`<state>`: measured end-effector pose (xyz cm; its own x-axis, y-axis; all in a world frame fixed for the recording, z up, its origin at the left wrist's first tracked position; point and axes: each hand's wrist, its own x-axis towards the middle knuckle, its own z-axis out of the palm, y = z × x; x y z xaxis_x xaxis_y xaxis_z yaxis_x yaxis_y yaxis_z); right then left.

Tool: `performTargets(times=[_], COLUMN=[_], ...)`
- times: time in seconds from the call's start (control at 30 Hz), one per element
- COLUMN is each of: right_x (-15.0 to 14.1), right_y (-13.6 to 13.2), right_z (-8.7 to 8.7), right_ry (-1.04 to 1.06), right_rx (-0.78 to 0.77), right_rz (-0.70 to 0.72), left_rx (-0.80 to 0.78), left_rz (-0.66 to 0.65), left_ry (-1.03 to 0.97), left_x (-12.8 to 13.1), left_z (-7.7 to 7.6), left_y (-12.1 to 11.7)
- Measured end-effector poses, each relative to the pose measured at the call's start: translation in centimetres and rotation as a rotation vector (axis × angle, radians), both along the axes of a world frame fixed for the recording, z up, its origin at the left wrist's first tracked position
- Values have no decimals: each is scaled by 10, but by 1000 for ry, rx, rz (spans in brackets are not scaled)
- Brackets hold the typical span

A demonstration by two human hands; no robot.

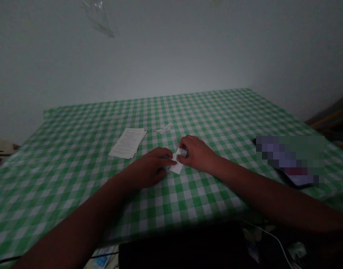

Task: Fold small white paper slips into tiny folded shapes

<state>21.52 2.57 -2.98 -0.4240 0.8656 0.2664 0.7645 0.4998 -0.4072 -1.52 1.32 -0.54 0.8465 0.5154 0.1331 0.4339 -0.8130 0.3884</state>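
Observation:
A small folded piece of white paper (175, 169) lies on the checked tablecloth between my two hands. My right hand (196, 152) pinches its upper right part, thumb and fingers bent around the edge. From the other side, my left hand (150, 168) reaches in with its index finger stretched out onto the paper; its thumb and other fingers are apart. Both hands rest low over the table and partly cover the paper. Just beyond them sits a small folded white paper shape (164, 129) with a pointed tip.
Left of the hands lies a stack of printed sheets (128, 143). A phone-like dark-edged device (296, 183), mostly pixelated, lies at the right. The green-and-white tablecloth (216, 112) reaches back to a pale wall (171, 56). A white cable (275, 237) hangs below the front edge.

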Motion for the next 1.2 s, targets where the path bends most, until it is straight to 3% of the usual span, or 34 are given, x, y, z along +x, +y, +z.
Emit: performTargets(times=[0.33,0.73,0.9,1.2], right_x=[8,10,10,7], right_y=[15,6,6,1], right_z=[3,19,19,21], right_ry=[-22,-149,-40,397], right_rx=[-31,-167,-243,-279], right_rz=[-215,-104,-102,-59], left_rx=[5,5,20,46], left_rz=[-2,5,-11,1], left_ry=[-22,-38,-47,-38], left_x=[0,0,0,-3], left_z=[0,0,-2,3], left_y=[0,0,1,2])
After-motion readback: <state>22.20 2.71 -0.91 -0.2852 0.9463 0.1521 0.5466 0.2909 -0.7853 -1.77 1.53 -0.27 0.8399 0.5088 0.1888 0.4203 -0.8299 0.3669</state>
